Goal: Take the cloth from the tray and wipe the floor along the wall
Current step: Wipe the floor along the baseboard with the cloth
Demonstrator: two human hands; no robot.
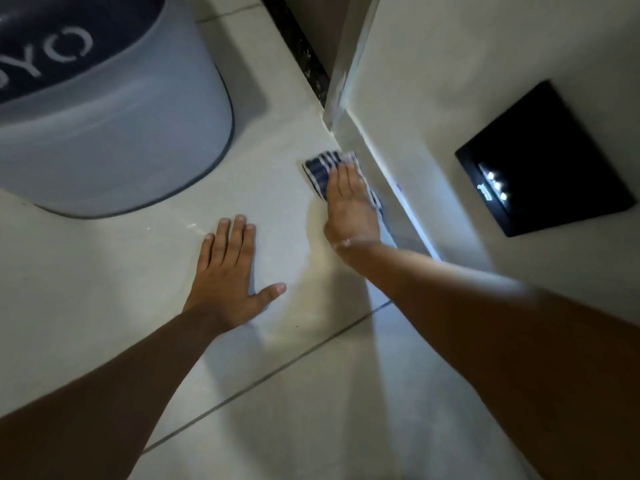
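Observation:
A dark blue cloth with white stripes [320, 169] lies flat on the pale tiled floor [284, 393], tight against the foot of the white wall [433, 116]. My right hand [349, 202] presses palm-down on the cloth, fingers together and pointing away from me, covering most of it. My left hand [228, 271] rests flat on the bare floor to the left of it, fingers spread, holding nothing. No tray is in view.
A large grey round bin [121, 140] with a dark lid and white letters stands on the floor at the upper left. A black switch plate [547, 157] with small lit dots is set in the wall. A dark stone threshold strip [304, 57] runs at the top.

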